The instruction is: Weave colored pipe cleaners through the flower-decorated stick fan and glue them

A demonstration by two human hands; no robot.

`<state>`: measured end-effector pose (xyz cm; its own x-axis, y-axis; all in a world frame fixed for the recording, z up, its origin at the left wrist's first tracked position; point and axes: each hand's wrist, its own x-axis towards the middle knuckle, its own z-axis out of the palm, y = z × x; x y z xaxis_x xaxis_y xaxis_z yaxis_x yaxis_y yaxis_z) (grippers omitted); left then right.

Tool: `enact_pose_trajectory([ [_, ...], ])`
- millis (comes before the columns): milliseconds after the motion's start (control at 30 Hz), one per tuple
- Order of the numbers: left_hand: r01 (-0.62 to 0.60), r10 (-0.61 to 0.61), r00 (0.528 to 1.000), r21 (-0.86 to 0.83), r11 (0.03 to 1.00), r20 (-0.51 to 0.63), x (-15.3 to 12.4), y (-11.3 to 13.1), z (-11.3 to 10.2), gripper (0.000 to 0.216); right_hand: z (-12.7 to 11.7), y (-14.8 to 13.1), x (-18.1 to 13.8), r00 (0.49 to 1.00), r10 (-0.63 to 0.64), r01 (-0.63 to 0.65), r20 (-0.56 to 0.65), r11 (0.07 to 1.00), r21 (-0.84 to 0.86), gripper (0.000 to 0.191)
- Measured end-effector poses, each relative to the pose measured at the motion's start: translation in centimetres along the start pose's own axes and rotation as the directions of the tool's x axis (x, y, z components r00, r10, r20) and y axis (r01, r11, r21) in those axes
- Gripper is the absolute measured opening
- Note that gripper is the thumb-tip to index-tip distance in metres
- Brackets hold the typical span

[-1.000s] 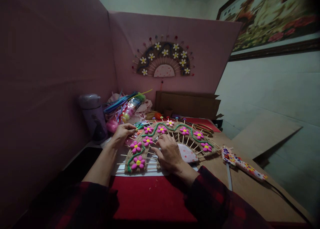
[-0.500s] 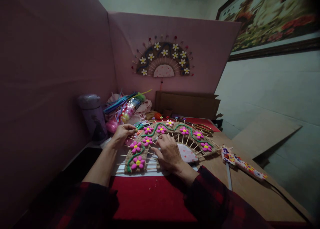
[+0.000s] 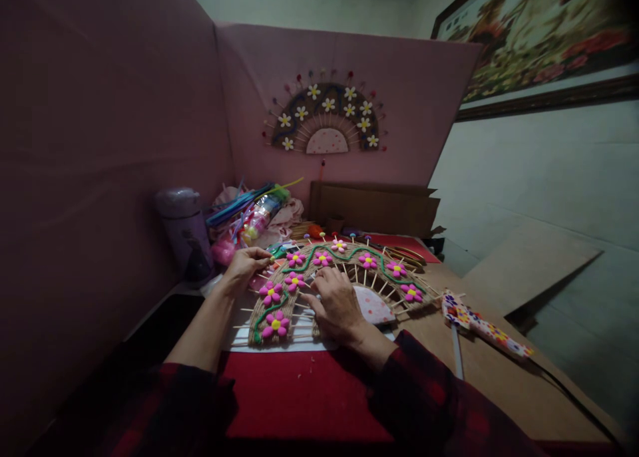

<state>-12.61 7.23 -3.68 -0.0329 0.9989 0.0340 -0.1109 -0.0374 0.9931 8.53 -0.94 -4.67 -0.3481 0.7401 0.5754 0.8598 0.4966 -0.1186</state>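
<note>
A half-round craft fan [image 3: 309, 265] of sticks and brown twine lies on the table, with pink clay flowers [image 3: 277, 324] and a wavy green cord on it. My left hand [image 3: 247, 265] is at its upper left edge, thumb and fingers pinched on a small yellowish ball at a stick end. My right hand [image 3: 339, 307] is closed at the fan's inner edge, gripping it by the sticks; its fingertips are partly hidden. Small coloured balls top several sticks along the upper rim. A white dotted half-disc [image 3: 372, 304] forms the fan's centre, partly behind my right hand.
A flower-patterned glue gun [image 3: 486, 327] with a cord lies at right. A purple flask [image 3: 184, 234] and a heap of craft supplies [image 3: 259, 214] stand at back left. Scissors [image 3: 409, 254] lie behind the fan. A finished fan [image 3: 327, 104] hangs on the pink panel.
</note>
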Motion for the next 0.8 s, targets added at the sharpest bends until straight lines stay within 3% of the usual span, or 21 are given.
enact_pose_trajectory([
  [800,0.007,-0.007,1.000,0.011,1.000,0.006,-0.37,0.41,0.14,0.020,0.10,0.08,-0.05,1.000,0.000,0.000,-0.013,1.000,0.000,0.020],
])
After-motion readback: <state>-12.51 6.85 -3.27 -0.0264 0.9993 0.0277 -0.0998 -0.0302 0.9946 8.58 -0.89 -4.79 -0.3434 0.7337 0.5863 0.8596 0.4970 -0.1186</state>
